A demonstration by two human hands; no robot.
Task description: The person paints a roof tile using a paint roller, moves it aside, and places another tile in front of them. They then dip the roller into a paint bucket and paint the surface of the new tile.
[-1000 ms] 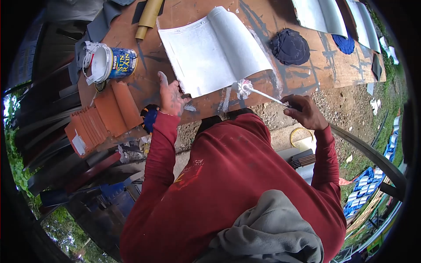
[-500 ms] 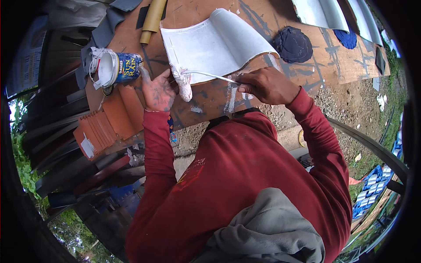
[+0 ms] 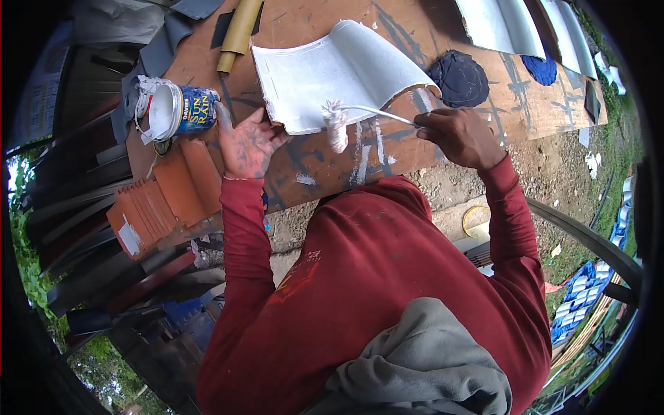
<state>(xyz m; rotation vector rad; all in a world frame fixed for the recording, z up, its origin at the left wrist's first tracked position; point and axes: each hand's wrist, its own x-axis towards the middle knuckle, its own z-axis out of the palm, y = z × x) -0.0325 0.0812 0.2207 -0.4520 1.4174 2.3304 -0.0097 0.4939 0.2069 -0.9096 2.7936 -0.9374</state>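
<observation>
My right hand (image 3: 462,137) is wrapped round the handle of a small paint roller (image 3: 336,128). The roller's head is coated in white paint and hangs at the near edge of a white-coated, wave-shaped roof tile (image 3: 311,83). At that tile's near left corner is my left hand (image 3: 247,146), palm up, fingers spread and smudged with grey. Its fingertips come right up to the corner; whether they bear any weight is unclear. Left of this hand, a blue-labelled paint bucket (image 3: 198,109) lies tilted with its pale opening facing left.
Orange tiles (image 3: 155,207) are stacked at the table's left end. A yellowish rolled piece (image 3: 238,38) lies at the far side. Dark bundled cloth (image 3: 460,78) sits right of the white tile, and more white-coated tiles (image 3: 501,28) lie beyond on the paint-streaked wooden table (image 3: 304,162).
My right hand has moved right with the roller, taking its head away from the tile's left corner and my left hand. My left hand remains at the corner, fingers still spread.
</observation>
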